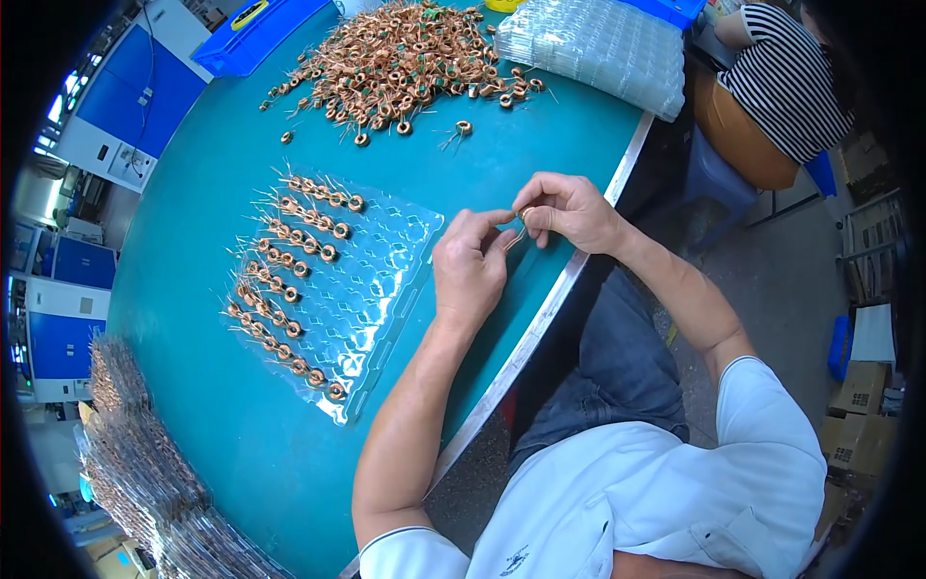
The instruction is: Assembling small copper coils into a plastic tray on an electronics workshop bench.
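Observation:
Between my two hands, close to the table's near edge, is a small copper-wound toroid coil (526,214). My right hand (571,212) pinches the ring between thumb and fingers. My left hand (470,261) has its fingertips closed around the thin wire leads, which slant down from the ring. Left of my hands lies a clear plastic blister tray (371,280). Rows of similar coils (292,328) fill its left part, their leads pointing left; the pockets nearer my hands hold none.
A big heap of loose coils (405,63) covers the far side of the green table (193,280). Stacked clear trays (598,48) stand far right, and filled tray stacks (169,473) at the lower left. A blue bin (256,39) sits far left. Another person (786,87) sits at the right.

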{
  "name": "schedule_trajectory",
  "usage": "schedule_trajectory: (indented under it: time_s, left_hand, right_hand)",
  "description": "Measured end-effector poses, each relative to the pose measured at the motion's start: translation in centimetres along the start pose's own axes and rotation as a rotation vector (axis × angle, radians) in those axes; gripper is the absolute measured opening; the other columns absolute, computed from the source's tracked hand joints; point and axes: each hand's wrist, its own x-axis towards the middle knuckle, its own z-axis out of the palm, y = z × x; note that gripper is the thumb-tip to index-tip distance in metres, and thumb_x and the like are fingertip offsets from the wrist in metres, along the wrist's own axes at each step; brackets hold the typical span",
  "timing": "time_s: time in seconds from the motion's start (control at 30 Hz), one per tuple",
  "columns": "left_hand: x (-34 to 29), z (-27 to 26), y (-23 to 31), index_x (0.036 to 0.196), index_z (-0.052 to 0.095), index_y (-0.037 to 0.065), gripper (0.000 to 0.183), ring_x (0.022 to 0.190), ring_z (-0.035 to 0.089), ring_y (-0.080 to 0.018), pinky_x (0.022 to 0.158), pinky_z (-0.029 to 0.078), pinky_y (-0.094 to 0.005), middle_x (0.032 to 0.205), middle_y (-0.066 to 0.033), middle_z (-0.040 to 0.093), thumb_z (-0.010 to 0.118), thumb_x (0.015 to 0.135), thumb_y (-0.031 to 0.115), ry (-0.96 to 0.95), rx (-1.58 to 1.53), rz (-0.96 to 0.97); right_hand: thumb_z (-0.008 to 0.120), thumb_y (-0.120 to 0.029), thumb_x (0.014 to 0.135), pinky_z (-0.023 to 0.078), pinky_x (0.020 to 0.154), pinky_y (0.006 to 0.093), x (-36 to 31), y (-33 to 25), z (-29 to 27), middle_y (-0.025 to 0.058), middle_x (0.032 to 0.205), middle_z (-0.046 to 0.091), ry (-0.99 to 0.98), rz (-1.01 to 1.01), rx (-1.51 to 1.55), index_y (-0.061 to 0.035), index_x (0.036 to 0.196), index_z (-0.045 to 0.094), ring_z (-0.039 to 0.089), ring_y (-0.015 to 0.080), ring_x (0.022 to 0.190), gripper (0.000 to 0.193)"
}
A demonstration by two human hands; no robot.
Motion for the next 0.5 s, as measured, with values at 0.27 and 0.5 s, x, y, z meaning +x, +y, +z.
schedule_trajectory:
  time_s: [0.27, 0.5]
  left_hand:
    - [0.27, 0.14, 0.43, 0.089, 0.073, 0.003, 0.010, 0.064, 0.060, -0.0186, 0.058, 0.047, -0.0310, 0.073, -0.0090, 0.059, 0.072, 0.079, 0.001, -0.001, -0.022, -0.092]
    - [0.31, 0.45, 0.18, 0.090, 0.074, 0.004, 0.009, 0.062, 0.055, -0.0147, 0.057, 0.044, -0.0290, 0.071, -0.0067, 0.057, 0.072, 0.081, 0.005, -0.031, -0.101, -0.104]
  right_hand:
    - [0.064, -0.011, 0.093, 0.052, 0.056, 0.0222, -0.39, 0.02, -0.73, 0.0040, 0.084, 0.060, 0.012, 0.008, 0.029, 0.0026, 0.104, 0.060, 0.060, 0.0091, 0.068, 0.018]
    - [0.062, -0.011, 0.094, 0.053, 0.057, 0.0228, -0.84, -0.30, -0.60, 0.0038, 0.084, 0.060, 0.067, -0.041, -0.012, 0.0021, 0.104, 0.060, 0.060, 0.0090, 0.071, 0.017]
